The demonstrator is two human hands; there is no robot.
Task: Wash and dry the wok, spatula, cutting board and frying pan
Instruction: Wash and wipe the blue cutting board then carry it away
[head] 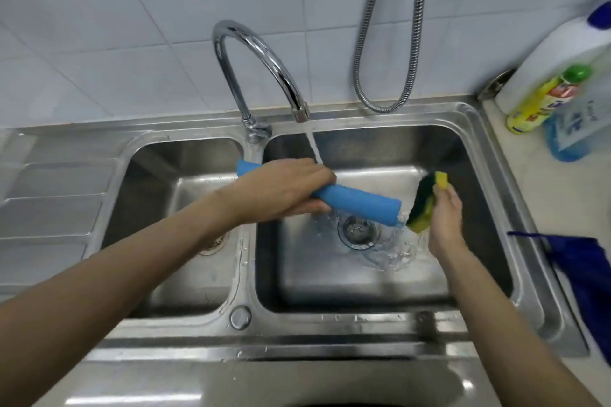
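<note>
Over the right sink basin, the left hand is gripping a blue rolled board under the faucet stream while the right hand is pinching a sponge against its end.

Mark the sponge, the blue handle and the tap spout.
sponge (pixel 421 205), head view, dark scouring face.
blue handle (pixel 360 203), head view, bare stretch right of the hand.
tap spout (pixel 300 111), head view, nozzle end.

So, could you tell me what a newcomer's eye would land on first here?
Probably the blue item that the left hand grips over the right basin, under the running tap. Next, the yellow-green sponge pinched in the right hand at its end.
</note>
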